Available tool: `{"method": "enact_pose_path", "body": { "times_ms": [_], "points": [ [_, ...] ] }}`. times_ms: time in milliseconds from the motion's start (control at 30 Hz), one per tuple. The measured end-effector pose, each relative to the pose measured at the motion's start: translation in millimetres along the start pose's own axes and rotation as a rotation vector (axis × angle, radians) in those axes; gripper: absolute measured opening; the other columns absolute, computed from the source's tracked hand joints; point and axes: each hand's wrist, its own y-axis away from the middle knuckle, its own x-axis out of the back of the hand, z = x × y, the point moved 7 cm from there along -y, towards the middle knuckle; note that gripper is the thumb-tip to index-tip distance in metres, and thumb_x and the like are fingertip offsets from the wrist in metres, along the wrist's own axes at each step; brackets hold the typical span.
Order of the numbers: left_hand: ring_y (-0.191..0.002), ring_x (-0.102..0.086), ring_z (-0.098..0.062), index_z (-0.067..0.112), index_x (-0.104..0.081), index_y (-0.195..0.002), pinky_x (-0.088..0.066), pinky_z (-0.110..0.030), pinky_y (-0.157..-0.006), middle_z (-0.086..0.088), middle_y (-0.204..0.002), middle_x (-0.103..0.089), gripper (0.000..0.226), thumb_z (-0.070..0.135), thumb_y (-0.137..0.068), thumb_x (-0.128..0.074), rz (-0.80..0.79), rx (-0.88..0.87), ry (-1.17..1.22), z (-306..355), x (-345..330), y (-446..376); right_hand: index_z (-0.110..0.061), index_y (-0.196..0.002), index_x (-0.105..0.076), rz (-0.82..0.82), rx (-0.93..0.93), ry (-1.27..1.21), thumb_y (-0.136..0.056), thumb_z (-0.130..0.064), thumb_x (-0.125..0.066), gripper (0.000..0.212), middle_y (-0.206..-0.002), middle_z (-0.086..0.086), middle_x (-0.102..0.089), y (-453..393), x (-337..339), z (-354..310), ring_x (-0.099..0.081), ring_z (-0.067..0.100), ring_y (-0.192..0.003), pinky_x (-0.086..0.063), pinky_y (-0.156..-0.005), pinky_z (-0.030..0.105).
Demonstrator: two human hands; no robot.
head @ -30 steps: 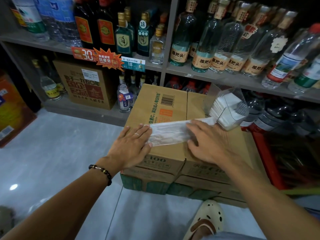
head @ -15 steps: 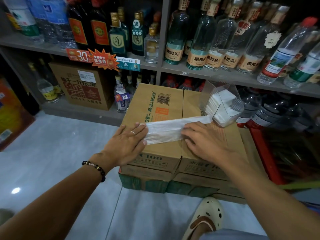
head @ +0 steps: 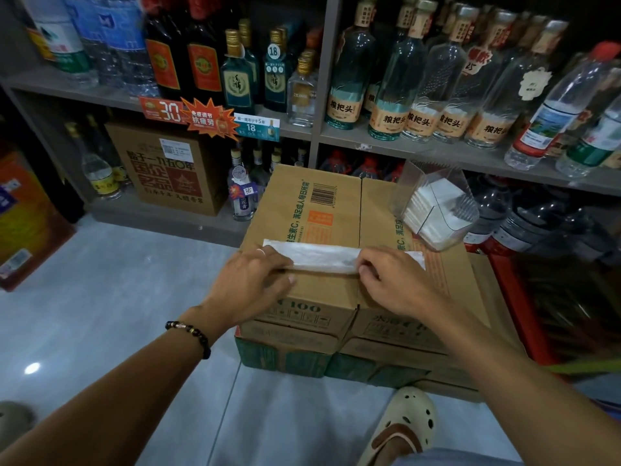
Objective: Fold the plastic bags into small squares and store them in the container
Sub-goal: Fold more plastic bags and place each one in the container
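Single head-worn wide-angle view, looking forward and steeply down over both forearms onto the top of a cardboard box (head: 322,203) close in front. Beyond it, stocked shelves (head: 437,153) fill the upper frame, bowed by lens distortion; the edges appear somewhat blurred.
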Motion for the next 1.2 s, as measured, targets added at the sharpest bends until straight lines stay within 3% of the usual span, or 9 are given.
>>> {"method": "enact_pose_path", "body": {
  "times_ms": [67, 167, 300, 433, 567, 833, 967, 1067, 1200],
  "points": [
    [-0.106, -0.059, -0.021, 0.020, -0.064, -0.123, -0.049, -0.040, -0.090, -0.002, -0.119, -0.067, 0.035, 0.036, -0.096, -0.049, 0.018, 0.047, 0.052, -5, 2, -6, -0.021, -0.110, -0.057, -0.030, -0.061, -0.081, -0.096, -0.024, -0.055, 0.014, -0.110, -0.004, -0.061, -1, 0, 3, -0.057, 0.016, -0.097, -0.050, -0.083, 0.035],
    [-0.103, -0.062, -0.025, 0.022, -0.060, -0.125, -0.052, -0.040, -0.087, -0.006, -0.116, -0.068, 0.029, 0.022, -0.097, -0.053, 0.046, 0.124, 0.107, -11, 3, -14, -0.024, -0.131, -0.046, -0.048, -0.125, -0.165, -0.087, -0.043, -0.070, 0.053, -0.114, -0.010, -0.052, -4, -2, 5, -0.056, 0.014, -0.104, -0.049, -0.087, 0.032],
    [-0.095, -0.064, -0.027, 0.021, -0.057, -0.123, -0.053, -0.043, -0.083, -0.003, -0.095, -0.070, 0.029, 0.017, -0.094, -0.055, 0.048, 0.191, 0.197, -15, 3, -25, -0.018, -0.106, -0.061, 0.078, -0.105, -0.156, -0.095, -0.035, -0.062, 0.020, -0.097, -0.003, -0.064, -20, -8, 12, -0.059, 0.016, -0.088, -0.042, -0.070, 0.030],
    [-0.105, -0.058, -0.027, 0.019, -0.051, -0.130, -0.051, -0.041, -0.086, -0.007, -0.114, -0.061, 0.036, 0.022, -0.095, -0.055, 0.127, 0.248, 0.067, -16, 10, -28, -0.010, -0.084, -0.068, 0.099, -0.155, -0.244, -0.098, -0.024, -0.057, 0.022, -0.081, 0.002, -0.067, -32, -9, 18, -0.059, 0.019, -0.077, -0.038, -0.064, 0.030],
    [-0.104, -0.052, -0.025, 0.010, -0.060, -0.120, -0.050, -0.044, -0.086, -0.008, -0.117, -0.056, 0.036, 0.031, -0.093, -0.049, 0.301, 0.011, -0.114, -2, 17, -9, -0.010, -0.085, -0.071, 0.069, -0.190, -0.238, -0.096, -0.018, -0.057, 0.020, -0.085, 0.001, -0.070, -37, -11, 18, -0.061, 0.016, -0.081, -0.043, -0.069, 0.028],
    [-0.150, -0.009, -0.018, 0.014, -0.020, -0.155, -0.004, -0.043, -0.121, -0.005, -0.162, -0.019, 0.083, 0.062, -0.089, -0.003, -0.134, -0.032, -0.247, -11, -25, -2, -0.011, -0.082, -0.072, 0.054, -0.211, -0.251, -0.095, -0.016, -0.058, 0.019, -0.088, 0.001, -0.072, -40, -11, 23, -0.064, 0.016, -0.086, -0.046, -0.074, 0.028],
    [-0.150, -0.007, -0.015, 0.016, -0.017, -0.156, -0.002, -0.040, -0.121, -0.002, -0.163, -0.016, 0.088, 0.064, -0.085, 0.003, -0.166, -0.030, -0.264, -12, -25, -5, -0.013, -0.081, -0.072, 0.078, -0.255, -0.200, -0.093, -0.017, -0.061, 0.017, -0.087, 0.001, -0.071, -40, -10, 28, -0.064, 0.017, -0.085, -0.049, -0.076, 0.031],
    [-0.150, -0.010, -0.016, 0.016, -0.020, -0.155, -0.004, -0.041, -0.121, -0.003, -0.162, -0.019, 0.086, 0.064, -0.087, 0.001, -0.147, -0.036, -0.278, -13, -26, -5, -0.014, -0.092, -0.069, 0.178, -0.280, 0.219, -0.093, -0.018, -0.056, 0.014, -0.092, 0.005, -0.068, -37, 2, 21, -0.063, 0.024, -0.088, -0.052, -0.076, 0.036],
    [-0.149, -0.015, -0.017, 0.014, -0.025, -0.154, -0.008, -0.042, -0.120, -0.004, -0.160, -0.025, 0.083, 0.061, -0.090, -0.004, -0.110, -0.042, -0.280, -12, -26, -4, -0.009, -0.120, -0.062, 0.223, 0.010, 0.280, -0.100, -0.018, -0.045, 0.028, -0.124, 0.010, -0.060, -42, 0, -36, -0.052, 0.024, -0.114, -0.042, -0.099, 0.038]
  ]
}}
